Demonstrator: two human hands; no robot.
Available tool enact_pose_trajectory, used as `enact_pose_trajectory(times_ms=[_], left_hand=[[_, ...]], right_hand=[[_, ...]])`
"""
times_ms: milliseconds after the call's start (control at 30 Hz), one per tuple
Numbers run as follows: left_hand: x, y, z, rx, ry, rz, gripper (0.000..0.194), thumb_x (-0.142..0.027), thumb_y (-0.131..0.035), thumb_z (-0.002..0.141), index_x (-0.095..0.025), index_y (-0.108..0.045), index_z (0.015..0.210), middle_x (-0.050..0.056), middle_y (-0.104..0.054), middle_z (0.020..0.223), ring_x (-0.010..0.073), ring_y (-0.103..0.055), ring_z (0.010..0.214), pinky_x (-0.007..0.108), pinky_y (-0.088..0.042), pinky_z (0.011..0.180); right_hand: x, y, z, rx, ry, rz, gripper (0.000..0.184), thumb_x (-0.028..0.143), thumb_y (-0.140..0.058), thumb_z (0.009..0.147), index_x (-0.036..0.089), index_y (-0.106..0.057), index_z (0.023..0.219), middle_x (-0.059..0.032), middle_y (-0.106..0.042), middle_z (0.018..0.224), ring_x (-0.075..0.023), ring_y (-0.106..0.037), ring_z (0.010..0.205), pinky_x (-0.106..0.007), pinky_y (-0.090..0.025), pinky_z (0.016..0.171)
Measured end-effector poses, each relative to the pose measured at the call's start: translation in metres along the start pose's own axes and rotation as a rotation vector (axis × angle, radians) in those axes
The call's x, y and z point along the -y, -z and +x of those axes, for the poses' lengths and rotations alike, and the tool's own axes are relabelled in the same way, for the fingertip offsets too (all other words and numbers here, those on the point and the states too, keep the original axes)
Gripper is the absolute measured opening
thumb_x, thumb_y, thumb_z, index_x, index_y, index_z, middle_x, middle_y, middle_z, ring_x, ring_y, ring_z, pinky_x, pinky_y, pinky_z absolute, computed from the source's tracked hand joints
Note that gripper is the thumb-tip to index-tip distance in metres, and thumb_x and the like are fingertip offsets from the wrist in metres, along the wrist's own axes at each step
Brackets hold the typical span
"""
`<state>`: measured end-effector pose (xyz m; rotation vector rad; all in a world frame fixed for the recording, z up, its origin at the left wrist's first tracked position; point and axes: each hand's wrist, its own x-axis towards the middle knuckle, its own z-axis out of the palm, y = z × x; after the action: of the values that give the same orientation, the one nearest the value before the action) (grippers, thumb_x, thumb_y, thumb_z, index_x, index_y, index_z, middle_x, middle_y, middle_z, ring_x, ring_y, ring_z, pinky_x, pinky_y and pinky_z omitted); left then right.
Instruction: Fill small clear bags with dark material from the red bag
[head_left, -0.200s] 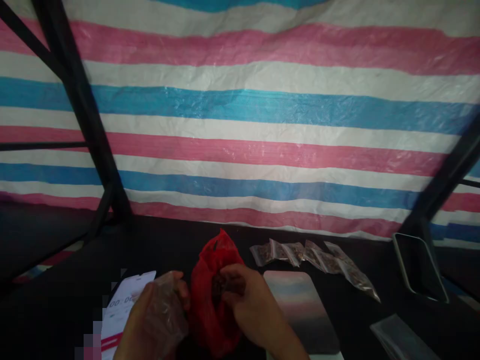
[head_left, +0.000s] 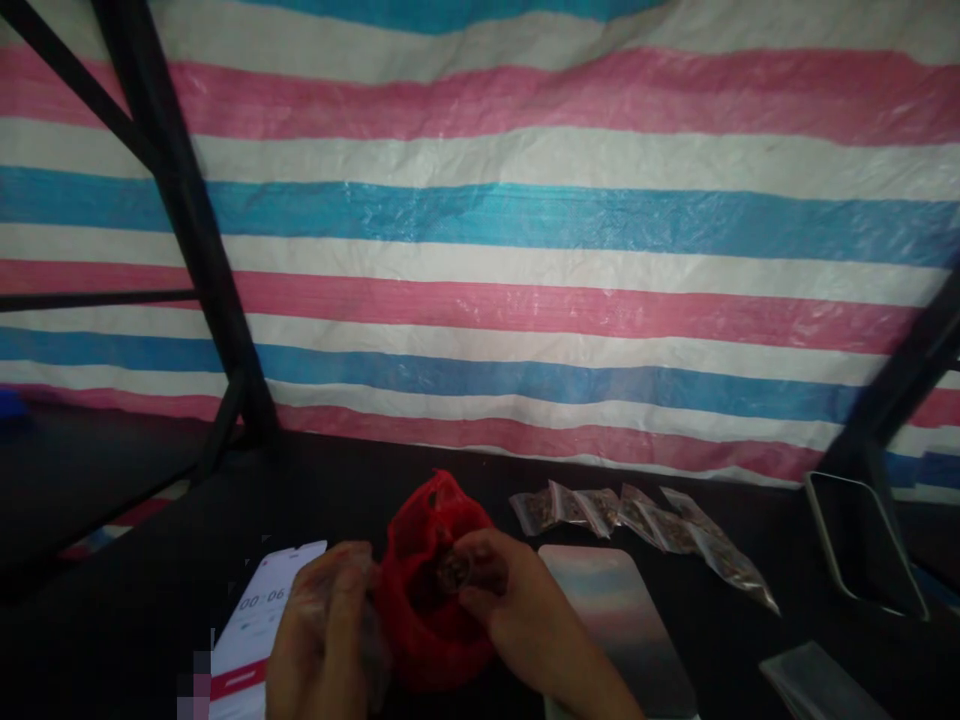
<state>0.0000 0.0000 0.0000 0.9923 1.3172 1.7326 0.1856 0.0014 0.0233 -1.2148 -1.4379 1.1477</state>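
Gaping upward between the two hands, the red bag (head_left: 435, 665) shows a dark, crumbly clump (head_left: 451, 572) in its mouth. The right hand (head_left: 521, 605) reaches in over the near rim on its own side, thumb and fingers bent nearly together on the clump (what it is made of is too dim to tell). The left hand (head_left: 319, 630), just beside the other side of the red bag, is curled with little gap around a crumpled clear bag (head_left: 377, 650); whether that holds anything cannot be told.

Beyond the right hand, a row of small clear packets (head_left: 585, 508) lies on the black table (head_left: 337, 490), each with brown bits inside. A shiny flat plate (head_left: 619, 620) sits just right of the right hand, and farther right lie a flat clear bag (head_left: 817, 680) and a dark-screened phone (head_left: 866, 545). Left of the left hand is a lit phone (head_left: 259, 625) showing timer digits.

Compared with the earlier frame, the mouth of the red bag is wider, the clump shows more plainly, and the left thumb now lies across the crumpled clear bag.
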Motion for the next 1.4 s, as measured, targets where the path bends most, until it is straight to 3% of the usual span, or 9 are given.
enact_pose_trajectory(times_ms=[167, 333, 467, 633, 800, 1000, 1133, 1267, 1400], left_hand=[[-0.002, -0.008, -0.013, 0.044, -0.188, 0.347, 0.053, -0.065, -0.079, 0.076, -0.027, -0.068, 0.111, 0.006, -0.075, 0.108, 0.0320, -0.071, 0.102, 0.041, -0.056, 0.088], [0.010, -0.010, -0.007, 0.268, -0.052, 0.479, 0.046, -0.065, -0.073, 0.081, -0.030, -0.073, 0.110, 0.008, -0.079, 0.109, 0.0358, -0.072, 0.103, 0.045, -0.055, 0.087], [0.020, -0.008, 0.000, 0.380, -0.121, 0.525, 0.037, -0.054, -0.072, 0.084, -0.031, -0.077, 0.113, 0.009, -0.081, 0.109, 0.0365, -0.073, 0.103, 0.046, -0.054, 0.089], [0.022, -0.015, -0.002, 0.259, -0.204, 0.437, 0.024, -0.047, -0.077, 0.075, -0.028, -0.078, 0.090, 0.011, -0.080, 0.092, 0.0374, -0.073, 0.090, 0.048, -0.056, 0.084], [0.007, -0.018, -0.011, 0.291, -0.139, 0.361, 0.035, -0.051, -0.078, 0.078, -0.027, -0.076, 0.103, 0.011, -0.079, 0.099, 0.0339, -0.074, 0.091, 0.044, -0.060, 0.079], [0.005, -0.009, -0.007, 0.236, -0.062, 0.331, 0.047, -0.063, -0.077, 0.079, -0.025, -0.071, 0.107, 0.012, -0.076, 0.110, 0.0349, -0.073, 0.102, 0.045, -0.058, 0.088], [0.005, -0.003, -0.003, 0.148, -0.021, 0.412, 0.054, -0.071, -0.067, 0.084, -0.025, -0.065, 0.110, 0.011, -0.073, 0.108, 0.0354, -0.070, 0.100, 0.049, -0.053, 0.089], [0.004, -0.005, -0.001, 0.074, -0.133, 0.517, 0.038, -0.060, -0.070, 0.083, -0.024, -0.066, 0.097, 0.010, -0.069, 0.097, 0.0361, -0.065, 0.094, 0.049, -0.049, 0.085], [0.007, -0.012, -0.002, 0.115, -0.160, 0.572, 0.025, -0.046, -0.071, 0.082, -0.025, -0.064, 0.093, 0.011, -0.067, 0.099, 0.0374, -0.065, 0.098, 0.051, -0.049, 0.088]], right_hand=[[0.007, 0.011, -0.005, 0.077, -0.001, 0.006, 0.043, 0.000, -0.060, 0.074, 0.021, -0.073, 0.110, -0.0035, -0.081, 0.108, -0.0218, -0.076, 0.104, -0.033, -0.057, 0.093], [0.020, 0.007, -0.003, 0.004, 0.077, 0.152, 0.040, 0.005, -0.064, 0.079, 0.023, -0.072, 0.113, -0.0036, -0.079, 0.110, -0.0220, -0.075, 0.105, -0.035, -0.058, 0.094], [0.024, -0.005, -0.006, -0.035, 0.250, -0.040, 0.050, -0.007, -0.058, 0.070, 0.026, -0.079, 0.102, -0.0014, -0.071, 0.111, -0.0173, -0.072, 0.103, -0.028, -0.057, 0.092], [0.025, -0.009, -0.011, 0.041, 0.450, -0.266, 0.067, -0.011, -0.048, 0.079, 0.034, -0.078, 0.118, 0.0003, -0.069, 0.126, -0.0139, -0.067, 0.118, -0.024, -0.054, 0.101], [0.028, -0.007, -0.011, 0.020, 0.494, -0.390, 0.056, -0.005, -0.047, 0.091, 0.033, -0.076, 0.121, 0.0005, -0.071, 0.131, -0.0151, -0.069, 0.120, -0.027, -0.052, 0.106], [0.029, -0.014, -0.004, -0.095, 0.451, -0.331, 0.041, 0.000, -0.054, 0.094, 0.029, -0.075, 0.116, -0.0024, -0.070, 0.130, -0.0181, -0.069, 0.119, -0.028, -0.054, 0.104], [0.025, -0.016, 0.002, -0.161, 0.350, -0.538, 0.038, -0.004, -0.055, 0.090, 0.023, -0.074, 0.110, -0.0061, -0.073, 0.122, -0.0252, -0.062, 0.123, -0.040, -0.047, 0.112], [0.021, -0.014, 0.006, -0.114, 0.183, -0.861, 0.042, -0.007, -0.053, 0.082, 0.021, -0.076, 0.104, -0.0081, -0.078, 0.117, -0.0369, -0.052, 0.129, -0.056, -0.039, 0.112], [0.021, -0.011, 0.005, -0.113, 0.078, -1.004, 0.047, -0.009, -0.050, 0.077, 0.020, -0.073, 0.105, -0.0086, -0.078, 0.119, -0.0380, -0.053, 0.122, -0.054, -0.041, 0.101]])
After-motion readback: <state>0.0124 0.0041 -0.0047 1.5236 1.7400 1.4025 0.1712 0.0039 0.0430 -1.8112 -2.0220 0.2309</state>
